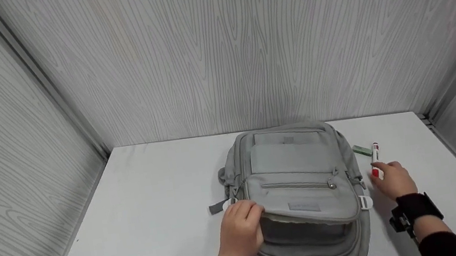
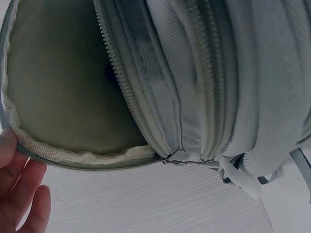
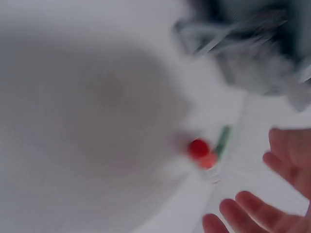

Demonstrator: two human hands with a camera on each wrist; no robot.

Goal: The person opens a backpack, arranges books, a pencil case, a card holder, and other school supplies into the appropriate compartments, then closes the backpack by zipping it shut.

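A grey backpack [image 1: 294,156] lies on the white table, its front pocket unzipped. My left hand [image 1: 240,233] pinches the edge of the front pocket's flap [image 1: 274,199] between thumb and fingers and holds it up. The left wrist view looks into the raised flap's olive lining [image 2: 63,87], edged by zipper teeth. To the right of the backpack, my right hand [image 1: 395,180] reaches over a white marker with a red cap [image 1: 375,154]. In the right wrist view, the fingers [image 3: 265,211] are spread apart and the marker's red end [image 3: 198,149] shows beyond them.
A small green block-like item [image 1: 362,150] lies beside the marker's far end. White buckles [image 1: 366,202] and a strap [image 1: 218,207] stick out at the backpack's sides. Wood-grain panels [image 1: 217,53] stand behind the table [image 1: 133,213] and on both sides.
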